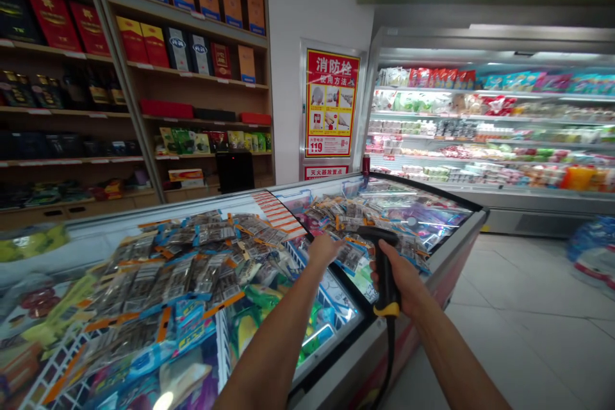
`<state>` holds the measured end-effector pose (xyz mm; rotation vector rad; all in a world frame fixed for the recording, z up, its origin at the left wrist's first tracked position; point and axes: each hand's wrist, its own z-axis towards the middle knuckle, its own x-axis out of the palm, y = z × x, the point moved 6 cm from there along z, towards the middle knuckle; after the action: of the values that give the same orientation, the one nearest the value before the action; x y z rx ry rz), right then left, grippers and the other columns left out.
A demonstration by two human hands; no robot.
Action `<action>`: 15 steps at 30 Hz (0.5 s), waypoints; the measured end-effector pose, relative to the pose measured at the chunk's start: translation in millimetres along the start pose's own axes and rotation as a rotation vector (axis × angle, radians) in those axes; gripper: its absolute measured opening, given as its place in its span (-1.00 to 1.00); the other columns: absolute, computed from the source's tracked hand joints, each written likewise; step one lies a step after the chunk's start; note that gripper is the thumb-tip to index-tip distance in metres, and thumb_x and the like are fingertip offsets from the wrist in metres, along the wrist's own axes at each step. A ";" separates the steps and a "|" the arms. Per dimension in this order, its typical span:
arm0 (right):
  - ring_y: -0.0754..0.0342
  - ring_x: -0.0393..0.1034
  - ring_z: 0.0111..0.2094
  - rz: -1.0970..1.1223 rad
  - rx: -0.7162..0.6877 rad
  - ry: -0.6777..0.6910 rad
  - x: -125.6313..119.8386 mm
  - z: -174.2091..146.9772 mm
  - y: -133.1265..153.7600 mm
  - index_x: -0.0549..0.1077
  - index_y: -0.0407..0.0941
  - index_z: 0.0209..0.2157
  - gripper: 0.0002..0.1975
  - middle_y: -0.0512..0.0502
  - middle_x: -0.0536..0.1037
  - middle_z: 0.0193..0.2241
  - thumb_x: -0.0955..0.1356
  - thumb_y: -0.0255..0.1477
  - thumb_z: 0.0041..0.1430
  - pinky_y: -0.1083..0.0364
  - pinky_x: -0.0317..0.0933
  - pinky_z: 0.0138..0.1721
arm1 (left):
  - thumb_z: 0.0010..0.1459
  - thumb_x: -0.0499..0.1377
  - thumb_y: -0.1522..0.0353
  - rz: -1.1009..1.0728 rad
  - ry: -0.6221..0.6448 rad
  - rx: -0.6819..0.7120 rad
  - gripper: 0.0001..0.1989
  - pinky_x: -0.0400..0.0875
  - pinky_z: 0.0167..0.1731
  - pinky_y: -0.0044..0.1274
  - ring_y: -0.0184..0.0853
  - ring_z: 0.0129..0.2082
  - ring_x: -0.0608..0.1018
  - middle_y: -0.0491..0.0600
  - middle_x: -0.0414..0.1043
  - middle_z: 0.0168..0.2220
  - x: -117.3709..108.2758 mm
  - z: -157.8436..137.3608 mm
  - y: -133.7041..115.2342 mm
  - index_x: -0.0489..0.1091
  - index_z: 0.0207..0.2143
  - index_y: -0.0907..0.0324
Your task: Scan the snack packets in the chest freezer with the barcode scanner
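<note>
In my right hand (401,272) is a black and yellow barcode scanner (385,275), its head pointing left over the freezer and its cord hanging down. My left hand (324,248) reaches forward beside the scanner's head, close to a spread of small flat packets (353,255) on the right part of the chest freezer. Its fingers are small and blurred, so whether they grip a packet is unclear. More dark packets (180,272) with blue and orange edges lie in a loose heap on the left part of the freezer.
The chest freezer's (461,240) glass top shows bagged goods and white wire baskets (223,349) beneath. A striped orange and white sheet (278,214) lies near the middle. Boxed goods fill shelves (192,80) on the left; a lit refrigerated display (480,122) stands behind, right. Tiled floor (519,307) runs alongside.
</note>
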<state>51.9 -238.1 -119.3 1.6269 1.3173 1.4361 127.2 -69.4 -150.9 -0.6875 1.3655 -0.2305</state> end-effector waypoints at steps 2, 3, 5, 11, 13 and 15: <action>0.22 0.20 -0.79 -0.001 -0.014 -0.019 -4.6 -1.0 3.0 0.30 -0.14 -0.48 -0.76 0.10 0.31 -0.76 0.30 -0.23 -0.03 0.24 0.10 -0.80 | -0.18 0.17 0.11 0.112 0.055 0.046 -0.57 0.26 -0.21 -0.41 -0.14 -0.15 0.42 0.12 0.41 -0.18 12.4 -4.0 -18.1 0.38 -0.28 0.20; 0.22 0.20 -0.79 -0.006 -0.021 -0.028 -7.6 -2.1 4.8 0.31 -0.14 -0.48 -0.76 0.10 0.31 -0.76 0.31 -0.23 -0.04 0.24 0.10 -0.80 | -0.22 0.21 0.14 0.126 0.086 0.058 -0.58 0.25 -0.21 -0.40 -0.13 -0.15 0.42 0.12 0.41 -0.18 18.4 -4.1 -24.6 0.39 -0.31 0.20; 0.22 0.20 -0.78 -0.015 -0.038 -0.048 -13.9 -5.4 8.9 0.31 -0.14 -0.48 -0.75 0.09 0.32 -0.76 0.31 -0.23 -0.04 0.23 0.10 -0.80 | -0.25 0.25 0.22 0.053 0.141 0.059 -0.66 0.27 -0.27 -0.45 -0.16 -0.20 0.45 0.10 0.43 -0.22 26.1 -0.2 -29.5 0.41 -0.37 0.20; 0.23 0.20 -0.78 0.019 -0.026 -0.031 -12.8 -14.8 9.5 0.31 -0.15 -0.47 -0.75 0.09 0.33 -0.75 0.29 -0.23 -0.02 0.24 0.11 -0.78 | -0.22 0.22 0.38 -0.728 -0.085 0.009 -0.81 0.25 -0.46 -0.58 -0.37 -0.47 0.44 -0.04 0.43 -0.49 -9.2 22.2 14.6 0.41 -0.45 0.24; 0.24 0.19 -0.78 0.023 0.013 0.010 -2.2 -16.3 2.6 0.31 -0.14 -0.45 -0.75 0.10 0.32 -0.75 0.28 -0.22 -0.01 0.25 0.10 -0.79 | -0.22 0.22 0.36 -0.972 -0.180 -0.052 -0.78 0.25 -0.49 -0.60 -0.42 -0.52 0.42 -0.07 0.41 -0.51 -22.3 23.3 39.3 0.39 -0.42 0.24; 0.23 0.18 -0.79 0.007 0.042 0.049 10.7 -18.3 -5.8 0.31 -0.13 -0.44 -0.75 0.10 0.32 -0.75 0.27 -0.22 0.00 0.24 0.10 -0.80 | -0.22 0.21 0.33 -1.164 -0.239 -0.138 -0.71 0.24 -0.53 -0.61 -0.45 -0.56 0.40 -0.09 0.39 -0.53 -28.0 22.6 59.9 0.37 -0.35 0.22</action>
<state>32.0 -229.4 -116.2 1.6346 1.3792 1.4705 128.5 -0.3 -161.3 -1.5231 0.6208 -0.9413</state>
